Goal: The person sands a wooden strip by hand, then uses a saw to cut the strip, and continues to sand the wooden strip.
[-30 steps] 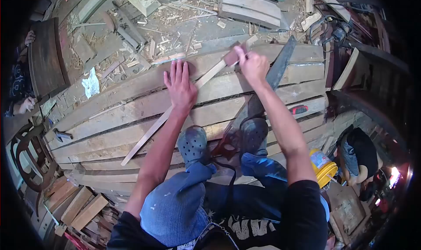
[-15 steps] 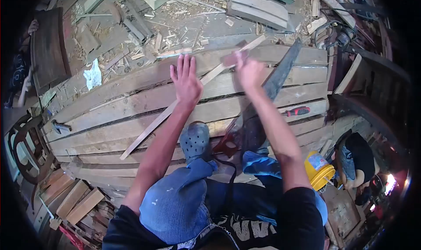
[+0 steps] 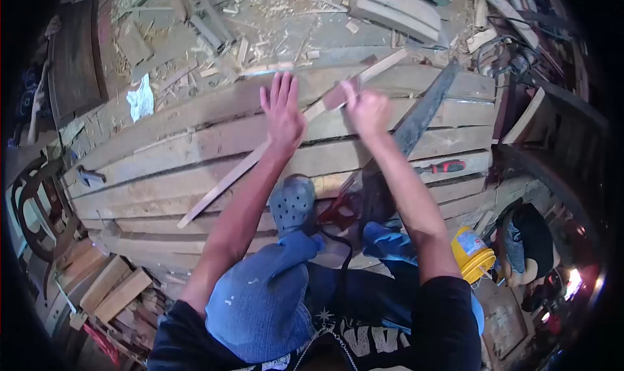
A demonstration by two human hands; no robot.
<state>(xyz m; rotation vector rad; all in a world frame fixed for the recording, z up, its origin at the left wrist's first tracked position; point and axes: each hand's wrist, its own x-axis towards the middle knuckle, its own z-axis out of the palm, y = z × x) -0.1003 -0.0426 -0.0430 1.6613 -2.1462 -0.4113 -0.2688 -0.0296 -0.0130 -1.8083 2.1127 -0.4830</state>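
Observation:
A long, thin pale wooden strip [image 3: 224, 187] lies diagonally across the bench planks. My left hand [image 3: 284, 114] rests flat over it, fingers stretched forward and thumb apart, with the strip passing beneath. My right hand [image 3: 370, 111] is closed on a flat reddish-brown piece that looks like sandpaper [image 3: 335, 98], thumb on top, against the strip's upper part. A handsaw [image 3: 426, 107] lies just right of my right forearm, its reddish handle [image 3: 341, 210] beside my clog-covered foot [image 3: 292, 205].
A red-and-black screwdriver [image 3: 447, 167] lies on the planks at right. Near my right elbow stands a yellow bucket [image 3: 472, 251]. A dark clamp-like tool [image 3: 90, 176] sits at left. Wood offcuts [image 3: 396, 10] and shavings cover the ground beyond. Another person's hand [image 3: 53, 26] holds a dark panel [image 3: 75, 59].
My right hand has slid the sandpaper down along the strip, toward my left hand. The left hand stays on the strip. The whole view has shifted slightly.

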